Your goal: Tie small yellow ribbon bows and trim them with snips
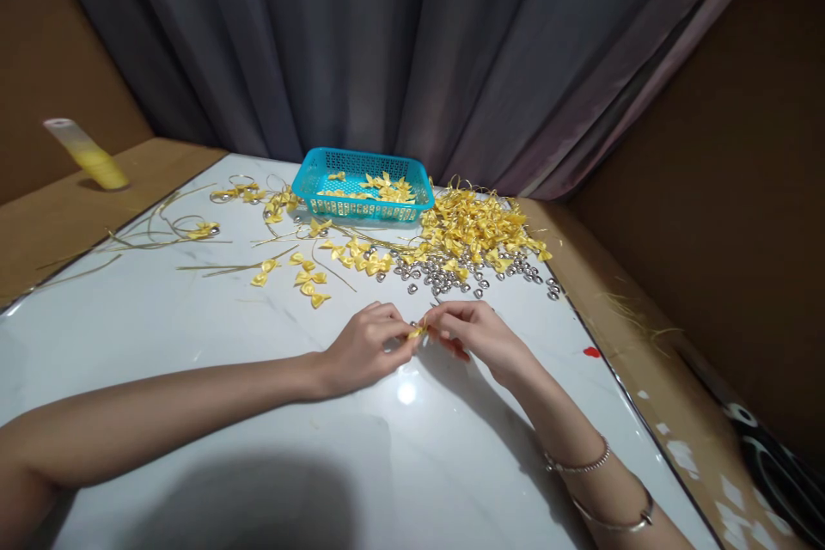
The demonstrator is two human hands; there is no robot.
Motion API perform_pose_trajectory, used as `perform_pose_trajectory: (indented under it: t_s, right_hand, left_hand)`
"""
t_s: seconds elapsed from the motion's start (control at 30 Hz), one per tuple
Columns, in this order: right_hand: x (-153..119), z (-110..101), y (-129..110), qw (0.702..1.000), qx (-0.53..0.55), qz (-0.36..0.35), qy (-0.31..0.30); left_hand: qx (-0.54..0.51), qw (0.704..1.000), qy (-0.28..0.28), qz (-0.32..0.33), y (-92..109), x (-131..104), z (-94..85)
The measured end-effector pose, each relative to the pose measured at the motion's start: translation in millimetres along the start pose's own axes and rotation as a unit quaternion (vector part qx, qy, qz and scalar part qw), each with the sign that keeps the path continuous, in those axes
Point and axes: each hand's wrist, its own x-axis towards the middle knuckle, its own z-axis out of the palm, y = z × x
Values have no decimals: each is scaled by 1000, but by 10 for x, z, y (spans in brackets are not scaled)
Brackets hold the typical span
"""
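My left hand [374,345] pinches a small yellow ribbon bow [418,333] between thumb and fingertips, low over the white table. From the other side, my right hand [473,333] has its fingertips closed at the same bow, where a thin strand seems to stick up. Exactly what the right fingers grip is too small to make out. Just beyond the hands lie many loose silver metal pieces [444,277]. Behind those is a heap of yellow bows [477,223] with gold ties. Several single bows [311,278] are scattered left of the pieces.
A turquoise plastic basket [363,210] with yellow bows stands at the back. Gold cords [212,268] lie at left, near a clear tube [90,156] with yellow contents. Black-handled scissors [766,455] and white scraps [683,455] are at right. A grey curtain [361,34] hangs behind.
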Motion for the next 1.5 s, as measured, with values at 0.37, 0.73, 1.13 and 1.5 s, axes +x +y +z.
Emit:
perform_pose_trajectory:
  t_s: [0.37,0.73,1.13,1.5]
  right_hand:
    - [-58,48,26,947,-242,-202,67]
    - [-70,28,8,956,-239,-171,3]
    - [-119,31,21,904,-348,-244,31]
    - [-190,22,-26,875,-407,-257,42]
  left_hand:
    - [8,1000,27,7,-24,-10,14]
    - [40,995,29,87,-19,-25,19]
    - [57,993,45,88,-5,-29,17]
    - [55,994,41,86,-16,-30,25]
